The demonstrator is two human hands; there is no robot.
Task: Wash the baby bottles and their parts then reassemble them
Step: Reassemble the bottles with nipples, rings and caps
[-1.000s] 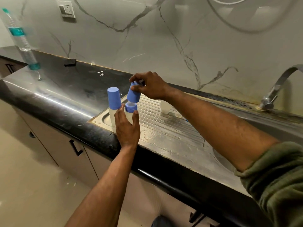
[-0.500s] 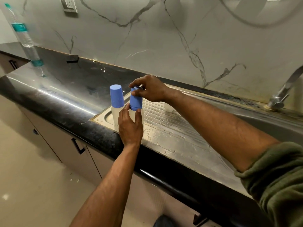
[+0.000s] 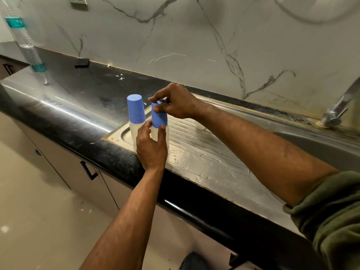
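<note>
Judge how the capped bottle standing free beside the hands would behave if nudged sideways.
The free-standing bottle is tall and narrow, so it probably tips easily. Its translucent body looks empty, likely light. The drainboard under it is wet and ridged, so it may slide instead.

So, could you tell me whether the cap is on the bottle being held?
On: the blue cap covers the bottle top, with right hand gripping it.

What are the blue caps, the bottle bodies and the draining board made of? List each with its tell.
Blue caps: matte opaque plastic, probably; even colour, no glare.
Bottle bodies: translucent, frosted-looking plastic; milky and see-through.
Draining board: brushed stainless steel, by its ridges, grey sheen and beaded water.
</note>
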